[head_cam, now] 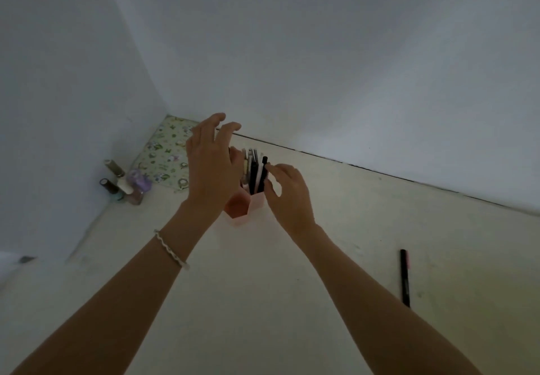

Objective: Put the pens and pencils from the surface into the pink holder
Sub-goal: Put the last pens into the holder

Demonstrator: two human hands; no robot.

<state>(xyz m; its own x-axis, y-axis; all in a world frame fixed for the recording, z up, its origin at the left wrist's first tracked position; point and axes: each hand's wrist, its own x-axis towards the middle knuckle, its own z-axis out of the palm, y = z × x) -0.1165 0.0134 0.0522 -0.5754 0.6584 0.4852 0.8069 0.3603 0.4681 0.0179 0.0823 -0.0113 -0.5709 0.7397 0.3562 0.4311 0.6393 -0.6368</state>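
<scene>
The pink holder (247,209) stands on the pale surface in the middle, with several pens and pencils (255,173) upright in it. My left hand (211,167) hovers over the holder's left side with its fingers spread, holding nothing that I can see. My right hand (287,192) is at the holder's right side, its fingertips pinching a black pen (264,174) that stands in the holder. Another black pen (404,276) lies flat on the surface to the right, apart from both hands.
Several small bottles (124,183) cluster at the left near the wall corner. A patterned green cloth or paper (166,154) lies behind them. White walls close off the back and left of the surface (263,301).
</scene>
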